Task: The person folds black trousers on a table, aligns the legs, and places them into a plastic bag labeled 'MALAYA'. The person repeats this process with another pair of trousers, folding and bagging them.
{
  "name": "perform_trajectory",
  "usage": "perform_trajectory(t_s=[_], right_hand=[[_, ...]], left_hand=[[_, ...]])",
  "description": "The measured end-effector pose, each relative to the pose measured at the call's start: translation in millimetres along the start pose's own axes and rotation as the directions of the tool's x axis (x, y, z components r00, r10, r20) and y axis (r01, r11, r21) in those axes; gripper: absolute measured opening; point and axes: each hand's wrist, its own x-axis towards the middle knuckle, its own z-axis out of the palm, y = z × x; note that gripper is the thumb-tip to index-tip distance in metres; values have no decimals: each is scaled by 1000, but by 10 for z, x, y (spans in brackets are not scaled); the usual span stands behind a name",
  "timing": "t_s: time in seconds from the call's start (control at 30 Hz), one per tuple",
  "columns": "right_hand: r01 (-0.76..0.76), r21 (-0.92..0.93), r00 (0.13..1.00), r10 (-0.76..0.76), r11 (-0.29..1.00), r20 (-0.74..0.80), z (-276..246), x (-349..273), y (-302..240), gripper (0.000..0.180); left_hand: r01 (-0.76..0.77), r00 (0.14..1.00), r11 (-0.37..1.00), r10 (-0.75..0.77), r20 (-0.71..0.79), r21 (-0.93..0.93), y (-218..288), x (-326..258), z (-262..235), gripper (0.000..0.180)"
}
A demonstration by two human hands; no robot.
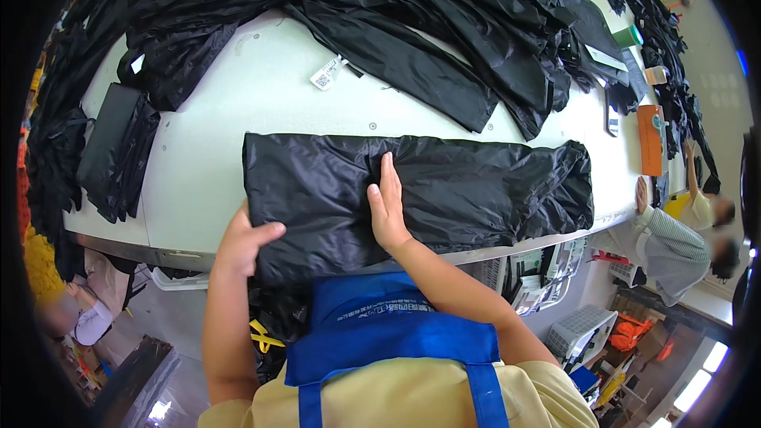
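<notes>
**Folding status: black garment partly folded**

The left hand (242, 242) grips the near left edge of the folded black garment (476, 190), fingers curled over it. The right hand (387, 206) lies flat and open on its middle. The garment forms a long strip across the white surface (261, 95), its right end rumpled. Beyond the hands, a pile of black garments (380, 8) lies unfolded.

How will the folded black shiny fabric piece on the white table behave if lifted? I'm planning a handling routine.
The folded black shiny fabric piece is probably floppy: it wrinkles under the flat right hand and drapes past the white table edge by the left hand. Its sheen suggests it is slippery. It looks thin, so likely light.
</notes>
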Motion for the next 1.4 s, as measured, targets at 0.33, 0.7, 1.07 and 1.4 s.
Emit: perform_trajectory(t_s=[0.33, 0.7, 1.07, 1.4], right_hand=[[-347, 740, 919, 367, 576, 145, -1854, 78, 2, 66], [-248, -383, 968, 239, 890, -72, -1821, 54, 478, 91], [-381, 394, 915, 402, 836, 32, -4253, 554, 473, 34], [-637, -722, 673, -262, 270, -692, -7132, 2478, 1810, 99]], left_hand=[[-401, 887, 688, 128, 443, 605, -788, 687, 2659, 91], [-398, 771, -46, 524, 362, 916, -980, 858, 2325, 74], [-310, 777, -283, 475, 413, 908, -1178, 1096, 2494, 73], [-295, 737, -391, 488, 468, 872, -1183, 1167, 2446, 61]])
